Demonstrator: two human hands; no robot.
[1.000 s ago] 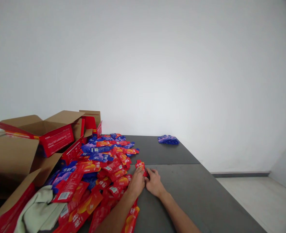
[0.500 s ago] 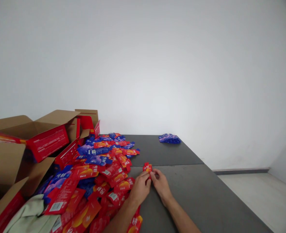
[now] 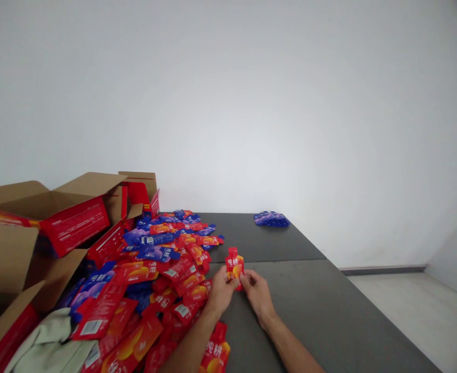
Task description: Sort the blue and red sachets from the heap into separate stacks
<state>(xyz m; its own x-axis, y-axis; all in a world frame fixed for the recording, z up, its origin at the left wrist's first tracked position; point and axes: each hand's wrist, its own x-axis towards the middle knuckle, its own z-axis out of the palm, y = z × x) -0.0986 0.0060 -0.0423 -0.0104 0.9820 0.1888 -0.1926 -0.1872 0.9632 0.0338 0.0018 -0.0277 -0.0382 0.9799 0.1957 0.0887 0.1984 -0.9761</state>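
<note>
My left hand (image 3: 219,293) and my right hand (image 3: 256,291) meet over the dark grey table (image 3: 309,305), and between their fingertips they hold a small red pouch (image 3: 235,263) upright, its orange-and-red face turned toward me. Both hands pinch its lower edge. Just left of my left hand spreads a big heap of red and blue pouches (image 3: 162,259). One more red pouch (image 3: 214,355) lies under my left forearm near the table's front.
Open cardboard boxes with red printed sides (image 3: 73,217) stand at the left. A pale green cloth (image 3: 45,347) lies at the front left. A small stack of blue pouches (image 3: 270,219) rests at the far right of the table. A white wall rises behind.
Both hands have lifted the red pouch off the table and stood it upright; one second ago it lay low at the heap's edge. The view has shifted slightly.
</note>
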